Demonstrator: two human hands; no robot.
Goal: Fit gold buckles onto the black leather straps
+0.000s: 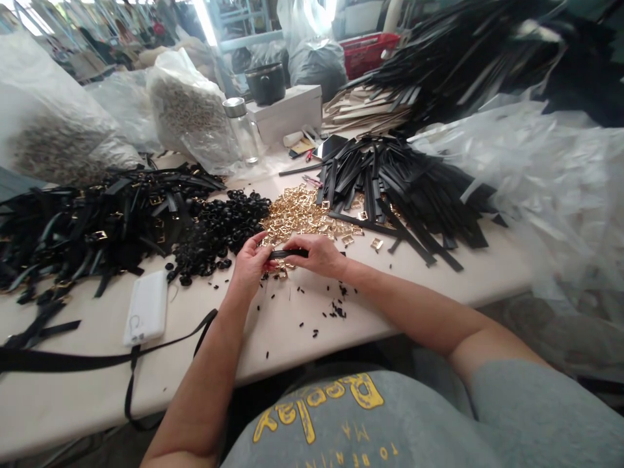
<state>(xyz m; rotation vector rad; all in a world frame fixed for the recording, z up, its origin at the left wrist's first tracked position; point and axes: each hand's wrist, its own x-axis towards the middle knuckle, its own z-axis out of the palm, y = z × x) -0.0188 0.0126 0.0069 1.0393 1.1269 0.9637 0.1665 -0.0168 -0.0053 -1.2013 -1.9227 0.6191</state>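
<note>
- Black and narrow, the strap in your hands looks smooth and a little shiny; it lies almost level, just before the golden heap.
- Your left hand is closed on the left end of the strap, thumb and fingers pressing it.
- Your right hand grips the strap from the other side, its back upward; a short piece shows between both hands, and the part under your fingers is hidden.
- Beyond your hands, the gold buckles are small rectangular frames of bright metal, heaped loosely.
- Touching this heap on its left, the black loops are small and rounded.
- To the right, the loose straps are flat, long and dark, spread like a fan.
- At far left, the buckled straps make a tangled pile with golden glints.
- Tiny black bits are scattered on the pale, smooth table nearer to you.
- Farther back, the glass jar is cylindrical, with a metal lid, beside a white box.
- On the right, the plastic sheeting is thin, crumpled and half-transparent.
</note>
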